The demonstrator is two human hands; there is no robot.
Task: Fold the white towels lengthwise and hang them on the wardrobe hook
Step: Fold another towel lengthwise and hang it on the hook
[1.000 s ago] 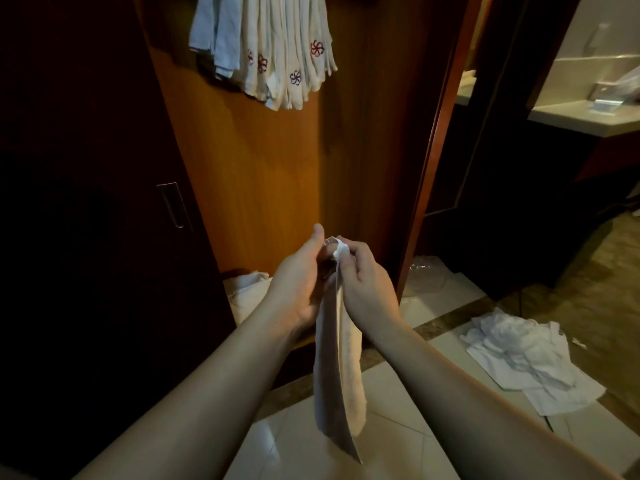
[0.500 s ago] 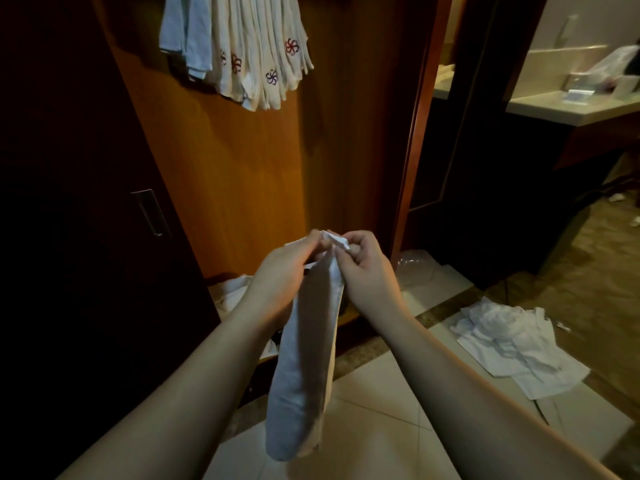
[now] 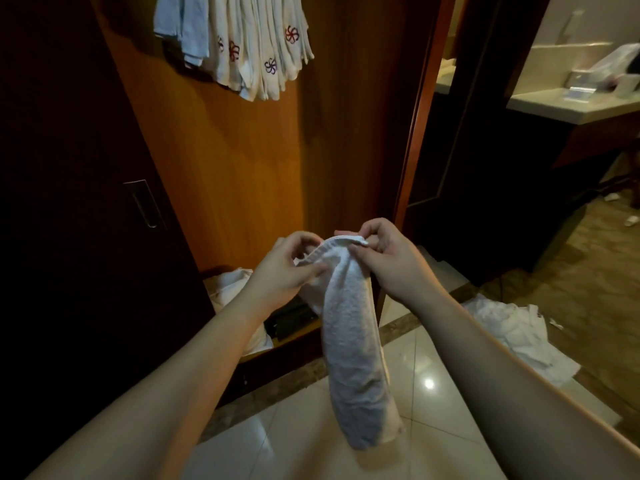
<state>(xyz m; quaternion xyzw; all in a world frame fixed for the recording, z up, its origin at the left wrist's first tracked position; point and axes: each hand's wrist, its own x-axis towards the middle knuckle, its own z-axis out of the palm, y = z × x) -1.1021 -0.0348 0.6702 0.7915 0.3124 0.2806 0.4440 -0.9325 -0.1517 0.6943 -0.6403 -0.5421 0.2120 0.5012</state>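
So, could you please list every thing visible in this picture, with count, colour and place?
Folded white terry towel: one, white, hanging between both hands.
Hung white towels with flower embroidery: several, white, wardrobe top.
Crumpled white towels: a pile, white, floor at right.
White cloths: some, white, wardrobe bottom.
Brown wooden wardrobe panel: one, brown, ahead.
Pale counter: one, cream, upper right.
Glossy floor tiles: cream, below.
Hands: left and right, pinching the towel's top edge.

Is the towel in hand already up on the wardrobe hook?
No, the towel hangs from both hands, left hand and right hand, well below the hung towels.
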